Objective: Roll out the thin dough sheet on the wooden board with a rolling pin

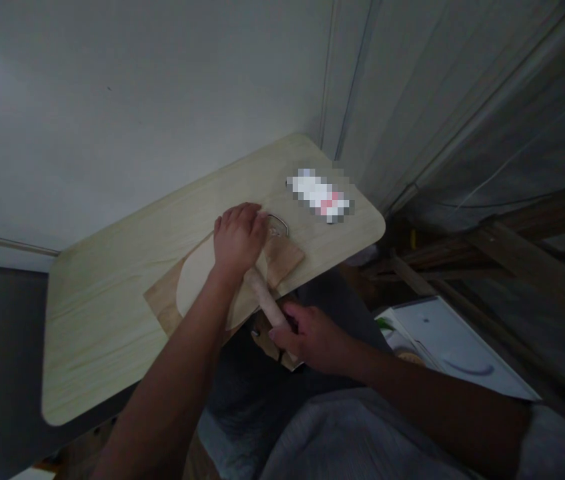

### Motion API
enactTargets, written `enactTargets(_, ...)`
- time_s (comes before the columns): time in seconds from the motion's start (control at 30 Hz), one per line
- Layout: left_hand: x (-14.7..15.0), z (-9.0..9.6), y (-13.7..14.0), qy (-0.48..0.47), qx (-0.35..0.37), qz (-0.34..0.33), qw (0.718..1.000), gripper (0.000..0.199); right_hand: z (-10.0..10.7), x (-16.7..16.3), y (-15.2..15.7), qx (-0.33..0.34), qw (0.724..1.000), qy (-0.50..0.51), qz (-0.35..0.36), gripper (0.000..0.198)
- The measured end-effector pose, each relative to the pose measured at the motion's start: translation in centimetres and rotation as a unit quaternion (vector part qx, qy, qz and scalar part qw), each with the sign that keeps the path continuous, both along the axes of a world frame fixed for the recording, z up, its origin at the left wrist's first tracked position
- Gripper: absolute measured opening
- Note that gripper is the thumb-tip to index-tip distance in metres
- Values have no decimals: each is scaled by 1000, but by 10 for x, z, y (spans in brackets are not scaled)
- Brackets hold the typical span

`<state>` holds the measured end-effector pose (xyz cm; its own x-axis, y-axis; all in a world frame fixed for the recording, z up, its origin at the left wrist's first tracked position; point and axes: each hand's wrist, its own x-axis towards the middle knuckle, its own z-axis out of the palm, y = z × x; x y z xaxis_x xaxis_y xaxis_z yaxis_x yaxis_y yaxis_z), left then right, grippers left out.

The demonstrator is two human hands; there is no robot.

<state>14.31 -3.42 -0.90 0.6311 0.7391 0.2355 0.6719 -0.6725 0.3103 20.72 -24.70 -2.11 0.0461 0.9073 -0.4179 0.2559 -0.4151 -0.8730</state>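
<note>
A pale, flat, rounded sheet of dough (196, 277) lies on a brown wooden cutting board (285, 257) with a metal handle at its far right end. Slanting across the dough is a wooden rolling pin (265, 298). My right hand (312, 337) is closed around its near end, just past the table's front edge. Over the far part of the pin sits my left hand (241, 237), fingers bent down; it hides that end of the pin and some of the dough.
The board rests on a light wood-grain table (107, 293) against a white wall. A phone-like object (318, 195), blurred out, lies at the table's right end. Below right is a white lidded box (467, 350). My legs are close under the front edge.
</note>
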Motion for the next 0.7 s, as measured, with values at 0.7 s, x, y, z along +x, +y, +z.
enactTargets(0.7,34,-2,-9,9,9,22,1000,42,-13,-1,-4,-19,986,143,-83,16)
